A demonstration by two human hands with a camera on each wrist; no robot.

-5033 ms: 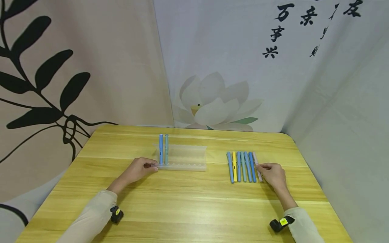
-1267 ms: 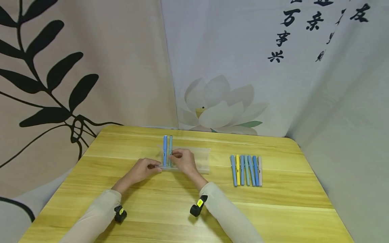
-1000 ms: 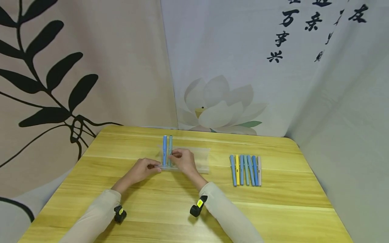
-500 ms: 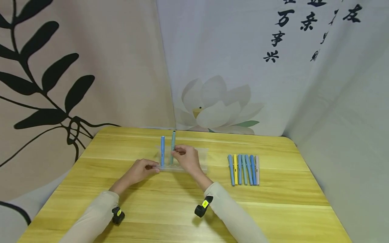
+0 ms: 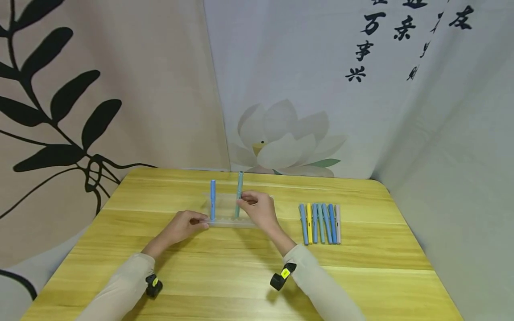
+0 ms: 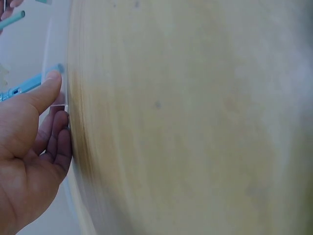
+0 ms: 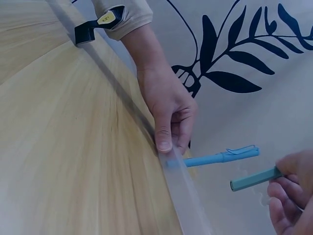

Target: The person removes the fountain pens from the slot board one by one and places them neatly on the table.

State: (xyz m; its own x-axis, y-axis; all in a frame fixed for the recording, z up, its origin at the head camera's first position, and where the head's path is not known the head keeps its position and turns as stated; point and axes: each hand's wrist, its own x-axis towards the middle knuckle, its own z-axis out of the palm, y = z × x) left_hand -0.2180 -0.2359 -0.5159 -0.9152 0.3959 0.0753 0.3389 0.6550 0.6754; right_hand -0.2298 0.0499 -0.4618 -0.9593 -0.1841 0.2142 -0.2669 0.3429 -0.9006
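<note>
A clear plastic pen rack [image 5: 230,224] stands on the table, and my left hand [image 5: 185,227] pinches its left end between thumb and fingers. One blue pen [image 5: 213,199] stands in the rack near that hand. My right hand [image 5: 262,211] holds a grey-green pen [image 5: 239,189] nearly upright over the middle of the rack. In the right wrist view the lower end of the green pen [image 7: 254,179] hangs free, apart from the rack [image 7: 177,193]. The left wrist view shows the left thumb [image 6: 49,88] on the rack's edge.
Right of the rack, several pens lie side by side in a row: blue ones, a yellow pen [image 5: 309,224], a green pen [image 5: 321,223] and a pale purple pen [image 5: 338,224]. The wooden table [image 5: 225,276] meets hanging cloth at its back edge.
My right hand has left the pen row, taken hold of the green pen in the rack, lifted it and carried it rightward. The left hand keeps its grip on the rack.
</note>
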